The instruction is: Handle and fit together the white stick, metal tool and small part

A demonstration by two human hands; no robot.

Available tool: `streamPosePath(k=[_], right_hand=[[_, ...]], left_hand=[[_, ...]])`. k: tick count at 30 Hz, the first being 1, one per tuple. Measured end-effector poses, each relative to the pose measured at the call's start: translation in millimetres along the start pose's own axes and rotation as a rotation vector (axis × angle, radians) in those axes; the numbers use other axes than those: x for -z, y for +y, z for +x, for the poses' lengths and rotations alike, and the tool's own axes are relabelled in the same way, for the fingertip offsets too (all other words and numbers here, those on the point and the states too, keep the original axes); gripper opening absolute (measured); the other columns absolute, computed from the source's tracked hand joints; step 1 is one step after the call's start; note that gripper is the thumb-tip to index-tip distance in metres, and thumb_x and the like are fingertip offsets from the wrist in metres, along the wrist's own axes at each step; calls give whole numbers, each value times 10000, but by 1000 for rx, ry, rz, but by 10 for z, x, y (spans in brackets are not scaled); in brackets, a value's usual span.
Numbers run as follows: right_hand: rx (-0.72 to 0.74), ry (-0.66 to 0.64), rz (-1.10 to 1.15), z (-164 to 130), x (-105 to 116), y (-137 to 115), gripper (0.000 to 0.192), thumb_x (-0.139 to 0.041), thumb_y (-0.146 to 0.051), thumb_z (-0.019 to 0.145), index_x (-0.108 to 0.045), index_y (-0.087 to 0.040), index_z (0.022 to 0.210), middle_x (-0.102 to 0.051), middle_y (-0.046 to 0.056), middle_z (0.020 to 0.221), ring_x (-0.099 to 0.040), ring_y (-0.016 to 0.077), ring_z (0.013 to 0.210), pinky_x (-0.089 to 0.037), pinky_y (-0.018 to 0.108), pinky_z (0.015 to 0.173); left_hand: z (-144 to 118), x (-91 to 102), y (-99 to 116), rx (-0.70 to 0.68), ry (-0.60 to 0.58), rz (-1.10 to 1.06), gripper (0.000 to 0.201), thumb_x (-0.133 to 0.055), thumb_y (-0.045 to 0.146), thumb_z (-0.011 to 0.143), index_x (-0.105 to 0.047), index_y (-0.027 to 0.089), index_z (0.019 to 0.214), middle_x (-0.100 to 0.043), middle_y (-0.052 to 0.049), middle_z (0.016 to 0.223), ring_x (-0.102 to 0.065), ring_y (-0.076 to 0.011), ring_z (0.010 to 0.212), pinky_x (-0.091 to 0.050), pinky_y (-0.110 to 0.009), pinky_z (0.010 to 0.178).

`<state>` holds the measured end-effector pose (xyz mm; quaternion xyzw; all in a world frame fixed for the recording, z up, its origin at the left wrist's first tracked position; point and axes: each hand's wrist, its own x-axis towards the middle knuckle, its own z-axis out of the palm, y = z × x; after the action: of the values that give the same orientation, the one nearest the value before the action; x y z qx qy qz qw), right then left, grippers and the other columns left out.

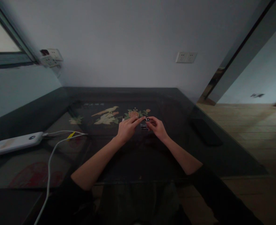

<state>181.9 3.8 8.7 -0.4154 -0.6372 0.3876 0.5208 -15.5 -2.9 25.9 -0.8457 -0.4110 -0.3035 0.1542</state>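
My left hand (128, 127) and my right hand (157, 127) meet over the dark tabletop, fingertips close together. Between them is a small dark, shiny piece (147, 119), too small to name. The thumb and index finger of my right hand pinch it. My left index finger stretches to its left side, and whether the left fingers grip it is hard to see. Just below the fingertips lies a small clear or metallic rectangular thing (144, 127). A small whitish object (123, 119) shows beside my left knuckles, partly hidden by the hand.
A white power bank (18, 143) lies at the left, its white cable (49, 168) with a yellow tag (71, 135) running toward me. To the right rests a black phone-like slab (205, 132). The glossy table (133, 162) meets the wall, which carries sockets (186, 57).
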Motion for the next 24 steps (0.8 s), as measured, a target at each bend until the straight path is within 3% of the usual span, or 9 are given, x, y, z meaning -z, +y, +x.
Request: streamPosePath(k=[8, 16, 24], right_hand=[[35, -40, 19, -32, 12, -69, 441, -656, -533, 784, -625, -200, 1072, -607, 3, 719, -563, 141, 549, -482, 279, 532], [115, 24, -91, -56, 31, -138, 451, -685, -540, 761, -638, -194, 1048, -596, 1, 700, -538, 142, 572, -456, 279, 565], [134, -33, -113, -85, 13, -204, 450, -624, -523, 816, -635, -192, 1120, -608, 12, 717, -544, 146, 580, -462, 284, 579]], left_hand=[[-14, 19, -32, -51, 57, -9, 512, -502, 107, 935, -543, 355, 1381, -710, -35, 1083, -662, -151, 865, -515, -233, 699], [0, 66, -32, -100, 130, -10, 470, -503, 125, 948, -562, 338, 1363, -727, -18, 1013, -657, -137, 819, -494, -215, 683], [-2, 45, -107, -129, 155, -82, 389, -443, 187, 989, -622, 328, 1305, -722, -36, 1016, -658, -125, 857, -496, -202, 722]])
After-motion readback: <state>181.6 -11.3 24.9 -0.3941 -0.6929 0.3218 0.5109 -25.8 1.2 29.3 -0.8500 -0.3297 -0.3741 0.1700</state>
